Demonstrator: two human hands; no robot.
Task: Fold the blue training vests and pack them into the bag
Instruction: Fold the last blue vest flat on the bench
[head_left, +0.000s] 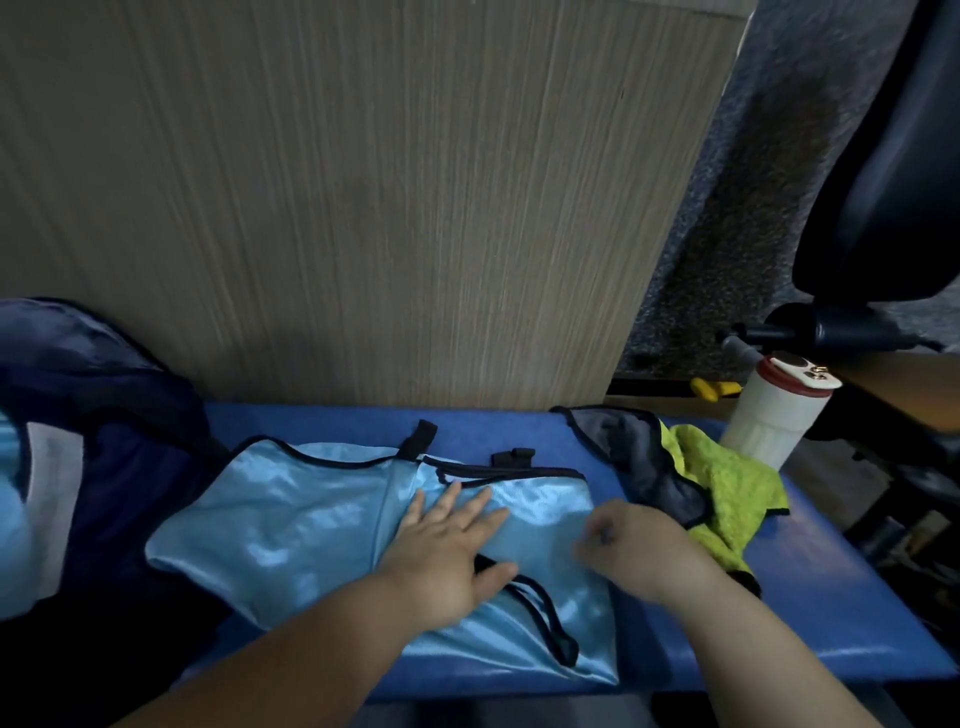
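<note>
One light-blue vest (311, 525) lies spread across a blue padded bench (831, 597), directly in front of the person. Its fabric is shiny and thin and catches the light in pale streaks. Black binding runs along its edges, and a loop of the same trim curls across the near corner. Two short black strap tabs (421, 436) stick out from its far edge. A crease runs down the middle, where one part of the cloth overlaps the other.

The left hand (447, 545) lies palm-down on the vest near that crease. Its fingers are straight and fanned towards the far edge, the thumb is out to the side, and it presses the cloth without gripping it. The right hand (634, 545) is over the vest's right edge, knuckles up and fingers curled under. It is blurred, so I cannot tell whether it pinches the fabric or holds nothing.

The dark navy bag (130, 467) stands at the left end of the bench, just beside the vest. More light-blue cloth (10, 519) shows at the frame's edge. To the right lie a grey cloth (639, 457) and a yellow-green cloth (737, 483), touching each other. A white bottle (774, 421) stands beyond them. A wood-grain panel (363, 182) rises behind the bench.
</note>
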